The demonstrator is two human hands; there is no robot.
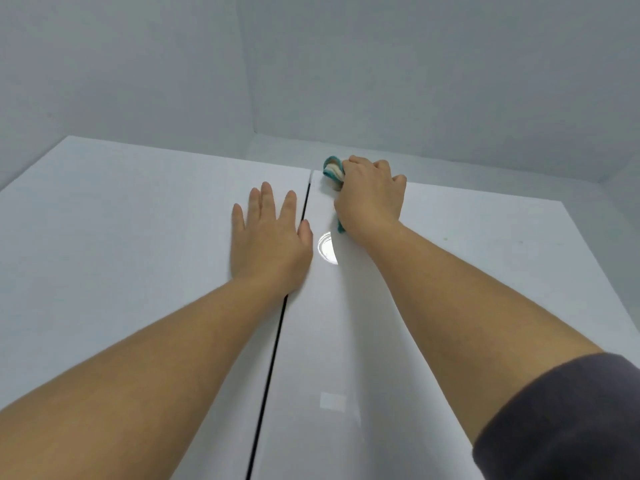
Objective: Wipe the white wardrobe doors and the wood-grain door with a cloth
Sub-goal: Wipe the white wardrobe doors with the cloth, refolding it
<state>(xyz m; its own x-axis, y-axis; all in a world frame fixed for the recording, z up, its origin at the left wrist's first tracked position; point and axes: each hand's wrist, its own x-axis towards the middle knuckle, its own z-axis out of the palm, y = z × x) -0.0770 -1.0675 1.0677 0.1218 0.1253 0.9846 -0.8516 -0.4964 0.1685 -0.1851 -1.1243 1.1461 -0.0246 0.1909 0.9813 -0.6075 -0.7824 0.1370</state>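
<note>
- You face two glossy white panels seen from below: the left wardrobe door (121, 254) and the right wardrobe door (467, 271). They are shut side by side, with a thin dark gap (273, 358) running between them.
- Above their top edges, a pale grey ceiling (311, 64) and plain walls meet in a corner.
- Your left hand (270, 237) lies flat on the left wardrobe door, just beside the gap. Its fingers are straight and slightly spread, and it holds nothing.
- Your right hand (370, 199) is curled into a fist around a bunched teal-and-white cloth (333, 173). It presses the cloth against the right wardrobe door near the top edge, close to the gap.
- The cloth shows past your knuckles, and a small teal end pokes out below the heel of the hand. The rest is hidden in your grip.
- A bright round light reflection (327, 247) sits on the right wardrobe door between your wrists, partly covered by your right forearm.
- A dark grey sleeve (561, 420) is pushed up your right arm, and your left forearm is bare.
</note>
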